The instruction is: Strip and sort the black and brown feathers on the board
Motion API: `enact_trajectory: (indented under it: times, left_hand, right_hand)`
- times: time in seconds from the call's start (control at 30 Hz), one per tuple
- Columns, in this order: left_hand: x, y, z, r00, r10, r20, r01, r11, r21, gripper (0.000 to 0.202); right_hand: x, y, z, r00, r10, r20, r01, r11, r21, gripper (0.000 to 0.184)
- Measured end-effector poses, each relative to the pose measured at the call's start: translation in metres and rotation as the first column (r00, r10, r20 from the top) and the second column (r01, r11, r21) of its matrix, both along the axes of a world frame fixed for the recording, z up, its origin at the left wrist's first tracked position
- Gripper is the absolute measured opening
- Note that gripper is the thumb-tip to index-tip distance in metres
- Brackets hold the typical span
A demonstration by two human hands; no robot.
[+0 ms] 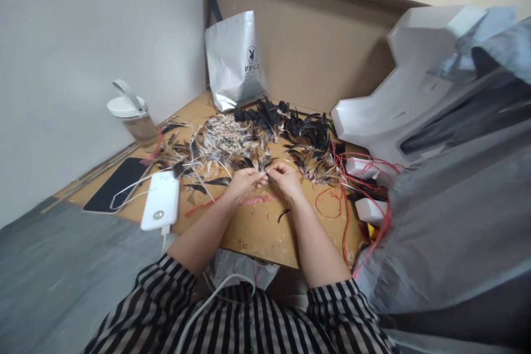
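Close together over the wooden tabletop point(265, 232), my two hands meet with their fingertips pinched. My left hand point(245, 183) and my right hand point(284, 178) both grip a small bunch of brown feathers point(261, 161), whose tips point away from me; the quill ends are hidden by my fingers. Just beyond lies a heap of pale, fluffy feathers point(226, 138). Black feathers point(269, 116) are piled behind it, and more brown feathers point(313, 165) lie to the right of my right hand. A strip of pink-red string point(259, 199) rests on the table beneath my hands.
At left are a white power bank point(161, 202) with a cable, a dark phone point(114, 185) and a lidded drink cup point(139, 121). A silver bag point(234, 61) stands at the back. Red strings point(344, 215) tangle at right, near white foam point(373, 116) and grey sheeting point(448, 221).
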State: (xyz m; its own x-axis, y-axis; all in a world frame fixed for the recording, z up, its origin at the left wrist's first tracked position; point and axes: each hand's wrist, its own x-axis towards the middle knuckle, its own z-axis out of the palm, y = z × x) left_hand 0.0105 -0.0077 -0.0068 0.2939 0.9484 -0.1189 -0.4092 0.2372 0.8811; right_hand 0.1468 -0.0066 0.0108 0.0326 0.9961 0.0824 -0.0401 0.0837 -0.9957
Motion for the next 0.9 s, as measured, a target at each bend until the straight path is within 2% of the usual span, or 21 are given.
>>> enact_trajectory:
  times: [0.23, 0.4, 0.57, 0.77, 0.9]
  left_hand:
    - [0.0002, -0.0005, -0.001, 0.999, -0.006, -0.036, 0.006, 1.0, 0.007, 0.02]
    - [-0.0005, -0.0007, -0.0006, 0.998, -0.013, -0.068, 0.014, 1.0, 0.024, 0.022]
    - [-0.0008, -0.0003, 0.0002, 0.997, 0.033, -0.075, -0.029, 0.999, 0.046, 0.022]
    - [0.0005, -0.0013, 0.0002, 0.99, 0.037, -0.136, -0.026, 0.996, 0.081, 0.023]
    - [0.0019, -0.0029, 0.0012, 0.995, 0.006, -0.096, -0.001, 0.999, 0.053, 0.025]
  right_hand:
    - [0.0028, 0.0, -0.0007, 0.995, 0.071, -0.066, -0.072, 0.997, -0.019, 0.018]
    - [0.0051, 0.001, -0.0027, 0.99, 0.096, -0.099, -0.103, 0.993, -0.066, 0.023]
    - [0.0046, -0.0018, 0.0018, 0.986, 0.148, -0.079, -0.155, 0.984, -0.089, 0.029]
    - [-0.0011, -0.0018, 0.0027, 0.999, 0.015, -0.046, -0.016, 1.0, -0.018, 0.025]
    - [-0.0036, -0.0013, 0.0007, 0.996, 0.001, -0.088, -0.006, 0.999, -0.051, 0.026]
